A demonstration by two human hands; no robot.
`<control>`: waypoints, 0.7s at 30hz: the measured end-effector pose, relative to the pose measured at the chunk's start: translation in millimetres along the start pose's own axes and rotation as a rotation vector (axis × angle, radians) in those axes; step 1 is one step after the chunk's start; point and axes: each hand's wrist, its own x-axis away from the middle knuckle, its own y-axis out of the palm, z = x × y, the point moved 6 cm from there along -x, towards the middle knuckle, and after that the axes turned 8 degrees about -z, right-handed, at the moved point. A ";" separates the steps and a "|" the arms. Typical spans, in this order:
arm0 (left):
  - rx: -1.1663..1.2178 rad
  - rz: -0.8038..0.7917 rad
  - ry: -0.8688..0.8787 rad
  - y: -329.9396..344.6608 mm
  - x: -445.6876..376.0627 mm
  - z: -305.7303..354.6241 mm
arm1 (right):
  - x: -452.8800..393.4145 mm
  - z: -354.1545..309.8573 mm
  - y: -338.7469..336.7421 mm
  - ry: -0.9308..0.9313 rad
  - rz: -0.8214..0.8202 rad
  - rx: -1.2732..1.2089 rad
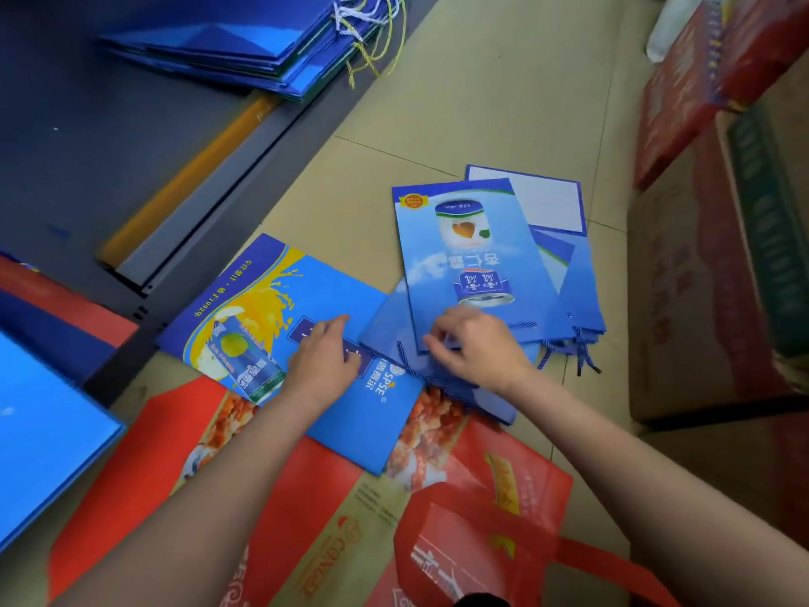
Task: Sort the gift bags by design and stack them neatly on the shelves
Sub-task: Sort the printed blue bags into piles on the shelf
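On the floor, the right hand [475,348] pinches the near edge of the sky-blue bag pile [477,273], its long axis running away, while the left hand [326,359] rests flat on the orange-splash bag [271,326] beside it.

A splash bag [315,295] is lying on the floor [503,102], w/ a pile of cloud bags [473,256] just to its right. Both are sitting partly on cloth bags [306,497] nearer the person. A stack of bags [245,32] is sitting on the shelf [109,138] at back left. Boxes [722,256] are standing at far right.
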 end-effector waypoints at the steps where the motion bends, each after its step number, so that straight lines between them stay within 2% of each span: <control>1: -0.011 -0.002 0.009 0.9 1.9 -1.5 | -2.4 14.5 -7.9 0.102 0.082 -0.078; 3: -0.050 -0.029 0.051 6.7 4.3 0.8 | -5.5 58.5 -17.0 0.384 0.151 -0.162; 6: -0.125 -0.121 0.090 20.4 2.2 12.7 | 11.1 118.4 -8.5 0.839 -0.081 -0.253; 8: -0.157 -0.169 0.088 27.8 -4.9 21.8 | 23.0 134.7 -4.8 0.949 -0.149 -0.250; 11: -0.213 -0.238 0.077 35.0 -21.3 35.4 | 23.0 141.3 -8.1 0.956 -0.122 -0.188; 13: -0.248 -0.270 0.061 37.7 -29.8 44.2 | 19.5 140.1 -10.9 0.954 -0.113 -0.264; 16: -0.240 -0.233 0.033 37.2 -39.4 51.7 | 9.4 141.6 -32.8 0.894 -0.040 -0.329; 21: -0.296 -0.224 -0.018 38.8 -42.8 51.3 | -2.6 131.9 -130.5 0.671 0.341 -0.165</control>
